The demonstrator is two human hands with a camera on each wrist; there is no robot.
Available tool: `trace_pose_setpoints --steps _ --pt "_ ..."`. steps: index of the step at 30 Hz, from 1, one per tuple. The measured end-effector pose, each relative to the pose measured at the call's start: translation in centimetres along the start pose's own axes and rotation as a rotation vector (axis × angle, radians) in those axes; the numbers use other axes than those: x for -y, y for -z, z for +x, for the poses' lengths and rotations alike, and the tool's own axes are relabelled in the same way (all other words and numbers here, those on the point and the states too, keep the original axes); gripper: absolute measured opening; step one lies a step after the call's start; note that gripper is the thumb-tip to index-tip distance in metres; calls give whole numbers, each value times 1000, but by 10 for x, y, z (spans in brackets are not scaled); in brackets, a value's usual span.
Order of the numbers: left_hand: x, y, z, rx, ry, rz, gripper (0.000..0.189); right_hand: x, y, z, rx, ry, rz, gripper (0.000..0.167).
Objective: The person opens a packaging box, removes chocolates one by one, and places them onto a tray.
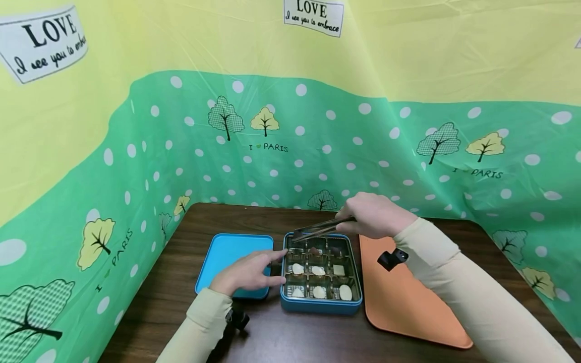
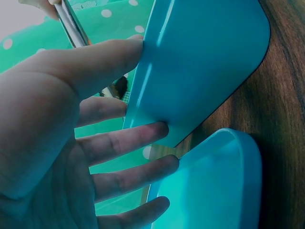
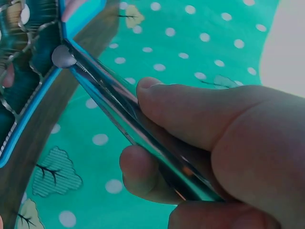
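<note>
A blue box [image 1: 320, 306] holds a divided clear insert with small pieces in it. White pieces [image 1: 345, 292] lie in the front and middle rows, a pale square piece [image 1: 338, 270] at the middle right, dark brown pieces [image 1: 314, 250] at the back. My right hand [image 1: 376, 216] grips metal tongs [image 1: 328, 228] above the back row, tips over the back left compartment. At those tips shows a small greyish round piece [image 3: 63, 56]. With fingers extended, my left hand [image 1: 245, 272] touches the box's left wall, thumb and fingertips [image 2: 157, 130] against its blue side.
A light blue lid [image 1: 236, 247] lies left of the box, partly under my left hand. To the right, an orange mat [image 1: 408, 302] reaches beneath my right forearm. A green and yellow printed curtain [image 1: 290, 166] hangs behind the dark wooden table [image 1: 181, 302].
</note>
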State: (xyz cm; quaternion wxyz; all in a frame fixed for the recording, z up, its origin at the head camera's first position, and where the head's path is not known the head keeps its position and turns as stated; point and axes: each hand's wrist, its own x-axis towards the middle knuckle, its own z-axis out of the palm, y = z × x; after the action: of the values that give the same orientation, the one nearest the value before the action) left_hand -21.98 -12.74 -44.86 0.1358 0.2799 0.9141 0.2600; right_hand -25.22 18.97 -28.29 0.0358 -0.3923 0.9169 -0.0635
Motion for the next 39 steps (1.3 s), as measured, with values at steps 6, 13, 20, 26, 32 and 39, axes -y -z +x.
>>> trace_pose_setpoints --steps 6,13,20,26,32,39 --pt "-2 1 0 0 7 -2 76 -9 14 -22 -71 5 -6 29" --pt "-2 -1 -1 -2 7 8 77 -24 21 -50 -79 -97 2 17" --pt "-2 -2 -1 -3 7 -10 77 -45 20 -80 -112 -115 -35 20" --pt "-1 -2 -1 -3 1 -21 76 -66 14 -107 -92 -168 -51 23" --pt "-1 -2 -1 -2 13 -27 77 -82 7 -130 -40 -234 -39 22" --pt "-3 -1 -2 -4 14 -20 76 -94 -12 -142 4 -252 -1 22"
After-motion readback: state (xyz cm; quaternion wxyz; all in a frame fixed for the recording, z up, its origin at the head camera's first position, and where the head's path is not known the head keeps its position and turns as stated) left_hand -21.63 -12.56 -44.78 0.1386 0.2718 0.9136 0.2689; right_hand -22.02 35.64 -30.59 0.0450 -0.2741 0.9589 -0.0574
